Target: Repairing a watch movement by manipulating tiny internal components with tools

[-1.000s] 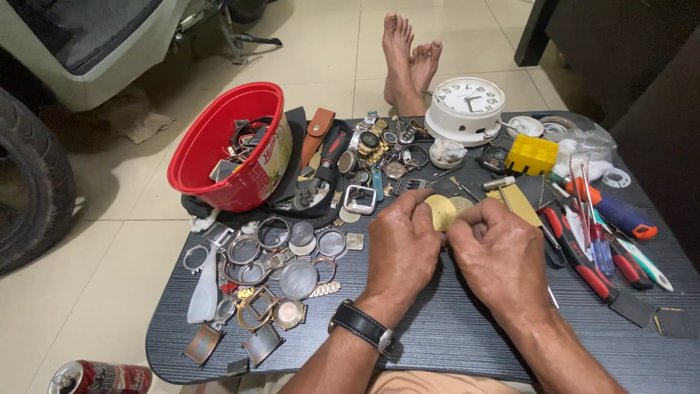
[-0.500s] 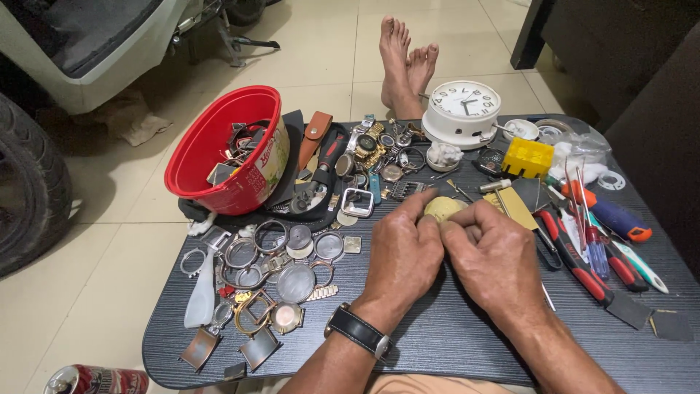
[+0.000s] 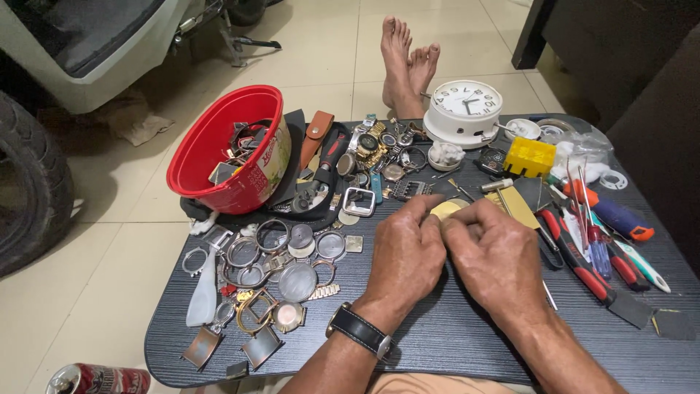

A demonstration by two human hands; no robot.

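Note:
My left hand (image 3: 405, 252) and my right hand (image 3: 496, 257) meet over the middle of a small dark table (image 3: 452, 335), fingertips pressed together. Between them I pinch a small yellowish pad or cloth (image 3: 446, 209); only its top edge shows above my fingers. What lies under my fingers is hidden. A black-strapped watch (image 3: 359, 330) is on my left wrist. Left of my left hand lie several watch cases and bezels (image 3: 292, 255).
A red bowl (image 3: 222, 157) of watch parts stands tilted at the back left. A white alarm clock (image 3: 464, 111) and a yellow block (image 3: 530, 157) stand at the back. Screwdrivers and pliers (image 3: 590, 244) lie at the right. Bare feet (image 3: 408, 62) rest on the tiled floor beyond; a can (image 3: 98, 379) stands below.
Both hands have lowered and closed tighter over the yellowish piece, hiding more of it. Other items stay put.

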